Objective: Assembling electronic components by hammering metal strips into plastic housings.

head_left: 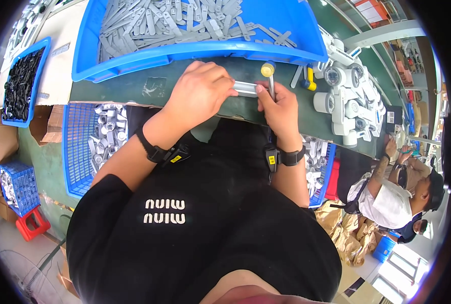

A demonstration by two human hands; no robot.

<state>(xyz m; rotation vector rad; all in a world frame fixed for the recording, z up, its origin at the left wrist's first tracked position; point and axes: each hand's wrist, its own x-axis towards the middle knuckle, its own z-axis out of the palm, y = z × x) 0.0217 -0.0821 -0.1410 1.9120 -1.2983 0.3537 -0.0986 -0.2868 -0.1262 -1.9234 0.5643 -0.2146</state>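
A short grey channel-shaped strip spans the gap between my hands, just above the green worktop. At its left end, my left hand is closed with the fingertips pinching it. My right hand grips the other end between thumb and finger. A tool with a round yellow end and a metal shaft, looking like a small mallet, also rises from my right hand. Right behind my hands stands a big blue bin of flat grey strips.
White round-ended fittings are heaped on the right of the worktop, beside a yellow-and-blue tool. A blue tray of black parts lies far left. Blue baskets of white parts stand below. A person in white sits at right.
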